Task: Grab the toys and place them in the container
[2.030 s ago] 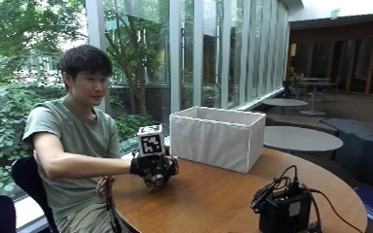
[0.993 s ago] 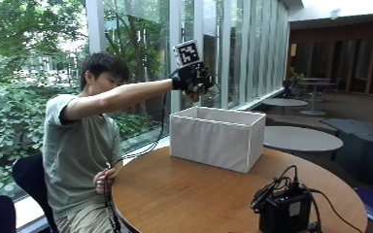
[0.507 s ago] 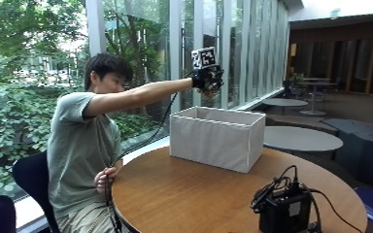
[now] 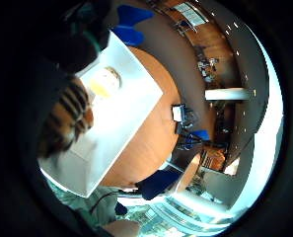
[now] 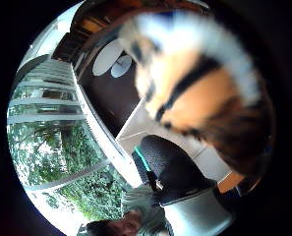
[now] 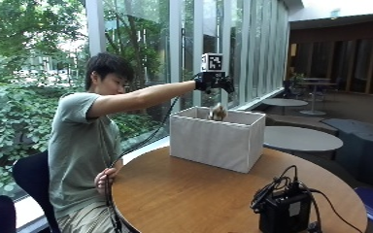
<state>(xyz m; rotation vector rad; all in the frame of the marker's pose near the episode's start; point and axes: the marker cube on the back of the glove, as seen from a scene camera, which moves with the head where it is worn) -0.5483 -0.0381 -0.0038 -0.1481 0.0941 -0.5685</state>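
Above the white fabric container (image 6: 217, 139) on the round wooden bench (image 6: 193, 194), we see the gloved right hand (image 6: 213, 82) held out at arm's length. Half a second ago it gripped the striped tiger toy (image 6: 219, 113) higher up; now the toy sits apart below the hand, at the container's rim. We cannot tell whether the grip is spread. Inside the container lies a yellowish toy (image 4: 104, 82).

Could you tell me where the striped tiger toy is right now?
In the outside view, the tiger toy is just below the gloved right hand, above the open top of the white container on the round table.
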